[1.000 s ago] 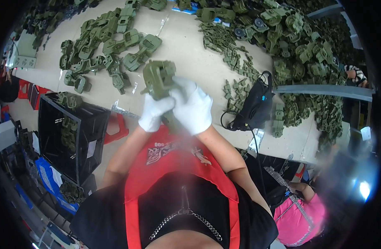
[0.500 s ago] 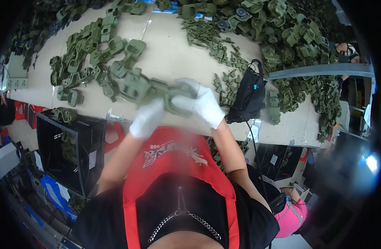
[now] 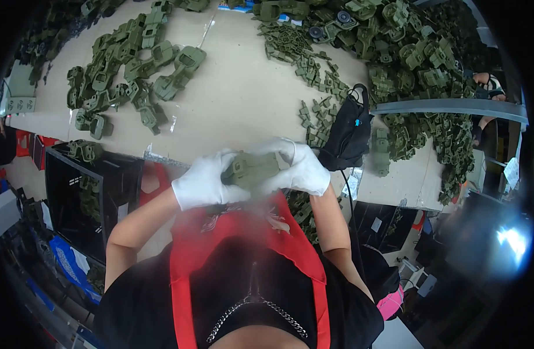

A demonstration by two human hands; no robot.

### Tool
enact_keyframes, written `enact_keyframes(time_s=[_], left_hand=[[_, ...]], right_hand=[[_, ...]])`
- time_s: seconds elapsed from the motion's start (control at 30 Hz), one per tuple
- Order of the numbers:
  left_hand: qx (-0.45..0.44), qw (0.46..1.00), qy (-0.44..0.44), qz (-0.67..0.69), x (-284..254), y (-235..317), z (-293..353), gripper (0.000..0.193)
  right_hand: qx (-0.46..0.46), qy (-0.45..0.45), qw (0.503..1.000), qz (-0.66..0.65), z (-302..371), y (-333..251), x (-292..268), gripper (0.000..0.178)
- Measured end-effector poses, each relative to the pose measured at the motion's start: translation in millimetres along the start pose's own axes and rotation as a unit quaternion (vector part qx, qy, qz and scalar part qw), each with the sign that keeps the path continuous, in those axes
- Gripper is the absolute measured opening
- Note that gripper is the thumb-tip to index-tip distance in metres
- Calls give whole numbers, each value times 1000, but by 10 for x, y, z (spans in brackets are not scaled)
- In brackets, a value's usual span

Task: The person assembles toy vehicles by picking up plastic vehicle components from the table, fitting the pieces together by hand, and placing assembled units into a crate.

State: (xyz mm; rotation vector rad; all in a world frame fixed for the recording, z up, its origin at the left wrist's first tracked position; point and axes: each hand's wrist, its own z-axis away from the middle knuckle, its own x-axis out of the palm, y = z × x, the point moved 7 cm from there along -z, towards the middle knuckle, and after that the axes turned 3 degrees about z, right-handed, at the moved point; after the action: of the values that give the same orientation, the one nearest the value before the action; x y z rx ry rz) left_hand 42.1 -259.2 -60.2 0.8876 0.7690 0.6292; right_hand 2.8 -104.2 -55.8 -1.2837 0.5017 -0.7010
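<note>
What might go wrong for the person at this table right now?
The green plastic part between the left hand and right hand is near the table's front edge; if the gloves slipped, it could fall.

The cable hanging beside the right forearm might snag and tug the black pouch.

A shifted pouch could scatter the small green pieces beside it.

The green part [image 3: 255, 170] is now sitting closer to the red apron [image 3: 209, 241] instead of reaching far over the counter [image 3: 238, 104]. The left grip [image 3: 206, 181] and right grip [image 3: 302, 168] are now flanking it from opposite sides. At near right, the pink-clothed person [image 3: 390, 303] is showing less than before.
</note>
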Motion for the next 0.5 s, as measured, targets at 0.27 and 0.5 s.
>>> enact_keyframes(time_s=[0.27,0.5], left_hand=[[-50,983,47,168,-13,49,12,60],[-162,960,-67,219,242,-617,-283,72]], right_hand=[[28,119,992,-45,-7,-59,176,47],[129,164,973,-96,-123,207,91,36]])
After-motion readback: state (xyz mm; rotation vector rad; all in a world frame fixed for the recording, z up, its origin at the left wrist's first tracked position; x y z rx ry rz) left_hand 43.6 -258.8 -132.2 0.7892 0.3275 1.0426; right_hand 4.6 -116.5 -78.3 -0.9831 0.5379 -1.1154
